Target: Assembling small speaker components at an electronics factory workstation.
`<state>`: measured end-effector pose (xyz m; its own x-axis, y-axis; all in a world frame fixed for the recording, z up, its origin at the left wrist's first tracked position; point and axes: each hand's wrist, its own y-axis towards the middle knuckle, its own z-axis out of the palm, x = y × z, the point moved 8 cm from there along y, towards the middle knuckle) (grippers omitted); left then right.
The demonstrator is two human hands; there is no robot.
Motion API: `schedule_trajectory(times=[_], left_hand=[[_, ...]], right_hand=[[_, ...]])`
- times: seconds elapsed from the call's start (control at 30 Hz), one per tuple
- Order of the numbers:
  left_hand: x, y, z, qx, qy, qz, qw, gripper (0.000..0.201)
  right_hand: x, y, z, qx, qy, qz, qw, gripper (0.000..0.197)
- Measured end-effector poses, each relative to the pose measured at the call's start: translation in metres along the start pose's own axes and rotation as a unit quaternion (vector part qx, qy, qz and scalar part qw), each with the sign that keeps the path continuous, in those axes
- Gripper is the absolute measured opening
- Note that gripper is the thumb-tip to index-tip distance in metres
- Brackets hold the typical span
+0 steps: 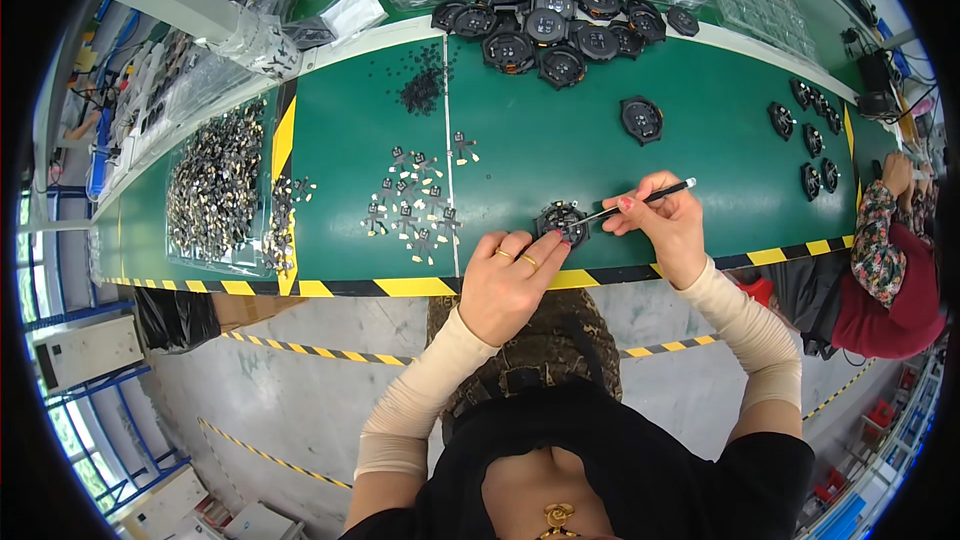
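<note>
And there it was, the round black case [553, 216], lying on the green table [540, 150] near its striped edge [415, 286], right between the two hands! The left hand [512, 276] had its fingertips down on the near rim; whether its thumb pinched too, you couldn't tell. Over on the other side, the right hand [662, 225] pinched a thin tool [671, 190] between thumb and fingers, slanting down, its tip at the case! To the left lay a scatter of small clips [405, 208], with tiny black bits [422, 92] beyond them. Another case [641, 120] sat alone farther up, and a heap of round cases [550, 27] crowded the far side.
</note>
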<state>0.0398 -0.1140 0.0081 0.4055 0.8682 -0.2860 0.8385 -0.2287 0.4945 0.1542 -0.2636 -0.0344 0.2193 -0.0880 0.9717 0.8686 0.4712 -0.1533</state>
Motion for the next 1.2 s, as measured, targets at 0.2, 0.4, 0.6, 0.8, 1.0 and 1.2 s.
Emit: schedule_trajectory(times=[0.2,0.4,0.6,0.8,1.0,1.2], left_hand=[[-0.002,0.007,0.003,0.032,0.0,0.021,0.999,0.032],[-0.001,-0.001,0.007,-0.003,-0.012,0.023,1.0,0.036],[-0.006,-0.001,0.004,-0.005,-0.01,0.041,0.999,0.034],[-0.001,-0.003,0.004,-0.029,-0.024,0.041,0.998,0.037],[-0.005,0.003,0.007,-0.045,-0.031,0.04,0.998,0.035],[-0.004,-0.001,0.005,-0.033,-0.016,0.031,0.999,0.034]], right_hand=[[0.054,0.004,0.011,0.029,-0.339,-0.183,0.922,0.027],[0.03,-0.006,0.067,0.108,-0.554,-0.233,0.792,0.033],[0.037,0.015,0.037,0.099,-0.455,-0.169,0.869,0.023],[0.127,0.047,-0.157,-0.273,-0.531,-0.259,0.759,0.019],[0.166,-0.012,-0.448,-0.547,-0.587,0.017,0.596,0.037],[0.114,-0.031,-0.513,-0.562,-0.501,0.122,0.647,0.036]])
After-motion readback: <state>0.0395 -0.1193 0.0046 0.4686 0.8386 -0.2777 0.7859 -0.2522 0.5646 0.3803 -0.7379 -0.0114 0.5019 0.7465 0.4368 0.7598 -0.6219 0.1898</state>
